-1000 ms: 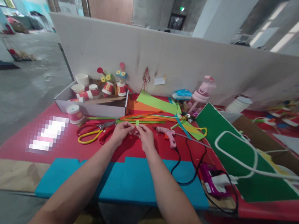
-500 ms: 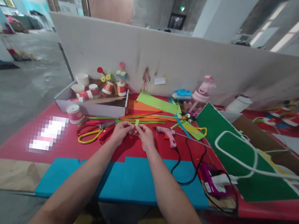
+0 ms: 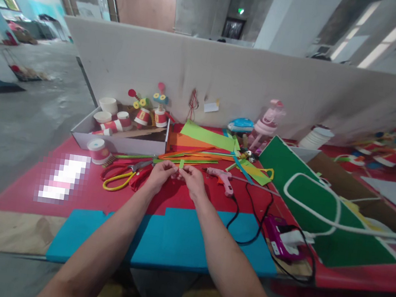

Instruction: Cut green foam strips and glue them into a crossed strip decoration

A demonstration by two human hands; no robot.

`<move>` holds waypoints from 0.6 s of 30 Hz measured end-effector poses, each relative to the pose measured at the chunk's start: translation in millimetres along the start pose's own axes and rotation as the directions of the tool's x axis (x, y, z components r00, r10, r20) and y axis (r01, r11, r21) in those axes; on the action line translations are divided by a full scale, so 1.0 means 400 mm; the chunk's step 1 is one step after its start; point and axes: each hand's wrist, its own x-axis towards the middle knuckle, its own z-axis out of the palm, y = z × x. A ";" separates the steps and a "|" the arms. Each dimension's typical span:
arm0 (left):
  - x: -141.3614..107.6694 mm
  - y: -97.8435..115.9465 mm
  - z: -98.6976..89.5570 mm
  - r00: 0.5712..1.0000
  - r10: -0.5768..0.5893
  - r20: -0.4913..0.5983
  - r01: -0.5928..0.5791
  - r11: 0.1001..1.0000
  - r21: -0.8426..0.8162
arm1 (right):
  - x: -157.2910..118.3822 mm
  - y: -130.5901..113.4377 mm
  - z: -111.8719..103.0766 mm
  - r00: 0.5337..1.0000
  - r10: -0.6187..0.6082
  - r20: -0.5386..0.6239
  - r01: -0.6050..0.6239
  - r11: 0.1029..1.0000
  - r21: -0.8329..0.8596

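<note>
My left hand (image 3: 161,174) and my right hand (image 3: 192,181) meet over the red tabletop, fingers closed in a pinch. Between their fingertips stands a small light-green paper strip (image 3: 181,164); both hands seem to grip it, its lower part hidden by the fingers. Just left of my left hand lie scissors with yellow and red handles (image 3: 119,181). To the right of my right hand rests a pink glue gun (image 3: 223,179) with a black cord. Beyond the hands, several orange and green paper strips (image 3: 197,156) are spread out.
A white box (image 3: 128,146) with paper cups stands at the back left, one cup (image 3: 98,151) before it. Blue sheets (image 3: 185,240) cover the near edge. On the right are a purple power strip (image 3: 283,239) and a leaning green board (image 3: 321,215). A partition (image 3: 230,74) closes the back.
Almost nothing differs. Both hands stay in the same place, pinching the green strip, which has shifted very slightly between the fingertips.
</note>
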 end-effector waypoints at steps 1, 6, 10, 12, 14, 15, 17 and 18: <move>0.001 0.000 0.000 1.000 0.003 -0.004 -0.003 1.000 -0.002 | 0.000 -0.002 0.000 1.000 -0.004 0.002 0.004 1.000 0.004; 0.004 -0.003 -0.001 0.998 -0.006 -0.057 0.007 1.000 0.013 | -0.002 -0.006 0.003 1.000 -0.013 -0.007 0.013 0.999 0.033; 0.006 -0.008 -0.005 0.998 -0.055 -0.039 0.055 0.998 0.002 | -0.005 -0.002 0.008 1.000 -0.015 -0.015 0.016 0.997 0.074; 0.006 -0.009 -0.007 0.997 -0.064 -0.045 0.064 0.998 -0.002 | -0.005 0.001 0.009 1.000 -0.012 -0.009 0.013 0.995 0.098; 0.006 -0.006 -0.007 0.996 -0.062 -0.069 0.062 0.998 -0.002 | -0.005 0.000 0.007 1.000 0.006 0.006 -0.007 0.995 0.102; 0.006 -0.005 -0.006 0.995 -0.061 -0.078 0.062 0.998 -0.001 | -0.005 -0.001 0.004 1.000 0.018 0.014 -0.019 0.995 0.095; 0.006 -0.002 -0.005 0.995 -0.059 -0.084 0.059 0.998 0.008 | -0.004 -0.006 -0.002 0.999 0.030 0.023 -0.031 0.996 0.081; 0.006 0.000 -0.005 0.995 -0.056 -0.081 0.057 0.998 0.019 | -0.004 -0.008 -0.005 0.999 0.028 0.028 -0.031 0.996 0.079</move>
